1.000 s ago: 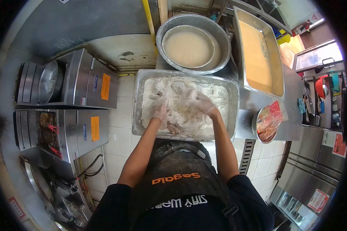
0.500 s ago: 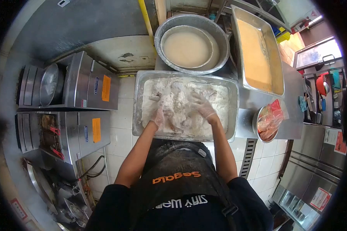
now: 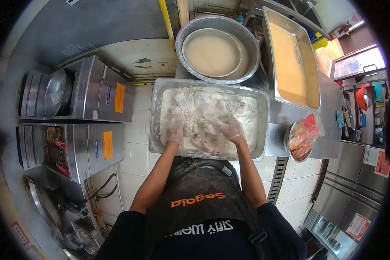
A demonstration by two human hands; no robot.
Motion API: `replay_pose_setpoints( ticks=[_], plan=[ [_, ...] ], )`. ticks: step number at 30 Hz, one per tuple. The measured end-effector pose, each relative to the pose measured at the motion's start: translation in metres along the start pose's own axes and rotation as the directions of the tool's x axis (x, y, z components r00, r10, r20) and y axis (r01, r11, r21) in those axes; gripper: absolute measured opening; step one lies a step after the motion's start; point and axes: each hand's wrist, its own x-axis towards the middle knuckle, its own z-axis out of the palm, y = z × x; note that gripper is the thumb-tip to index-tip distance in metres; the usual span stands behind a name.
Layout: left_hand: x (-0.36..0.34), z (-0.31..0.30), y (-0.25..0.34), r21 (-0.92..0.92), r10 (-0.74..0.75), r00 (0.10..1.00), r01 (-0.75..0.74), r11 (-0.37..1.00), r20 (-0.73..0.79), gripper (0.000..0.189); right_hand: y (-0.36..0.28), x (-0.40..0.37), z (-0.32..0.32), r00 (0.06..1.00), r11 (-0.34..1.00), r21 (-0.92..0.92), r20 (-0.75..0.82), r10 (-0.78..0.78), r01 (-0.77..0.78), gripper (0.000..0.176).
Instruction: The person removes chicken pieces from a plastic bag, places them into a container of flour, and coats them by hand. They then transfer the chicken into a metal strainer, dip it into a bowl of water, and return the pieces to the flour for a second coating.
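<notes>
A metal tray [image 3: 265, 125] of white flour [image 3: 250, 113] lies in front of me. Several flour-coated pieces, perhaps meat, are in it; one lumpy piece [image 3: 202, 141] near the front edge shows a pinkish tint. My left hand [image 3: 175, 132], in a clear glove, is down in the flour at the tray's left side, its fingers mostly hidden. At the right, my gloved right hand [image 3: 232, 129] reaches inward over the flour and coated pieces, with its fingers smeared by motion. Whether either hand grips a piece does not show.
Behind the tray, a large metal basin [image 3: 180, 52] holds a smaller bowl of cloudy liquid [image 3: 212, 54]. A deep pan [image 3: 317, 93] of orange-tan powder stands back right. A bowl [image 3: 287, 143] with a plastic bag [image 3: 307, 130] sits at right. Steel fryers [image 3: 89, 93] line the left.
My left hand has drawn back slightly towards me and sunk its fingers into the flour. The right hand's fingers have shifted, and the flour and coated pieces between the hands have been stirred about.
</notes>
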Motion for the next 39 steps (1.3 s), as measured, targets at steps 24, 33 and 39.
replay_pose_setpoints(
  ticks=[24, 33, 39],
  plan=[
    [0.012, 0.018, -0.001, -0.704, 0.007, 0.992, 0.082, 0.705, 0.122, 0.066, 0.013, 0.032, -0.008, 0.997, 0.996, 0.082, -0.078, -0.01, 0.016, 0.079],
    [0.053, 0.021, 0.028, -0.329, -0.396, 0.918, 0.374, 0.867, -0.002, 0.076, -0.043, 0.087, 0.035, 0.997, 0.899, -0.436, -0.039, -0.069, 0.045, 0.078],
    [0.042, 0.002, -0.005, -0.452, -0.156, 0.95, 0.269, 0.851, 0.272, 0.072, -0.058, 0.047, -0.017, 0.986, 0.974, -0.213, 0.16, -0.048, 0.082, 0.057]
  ],
)
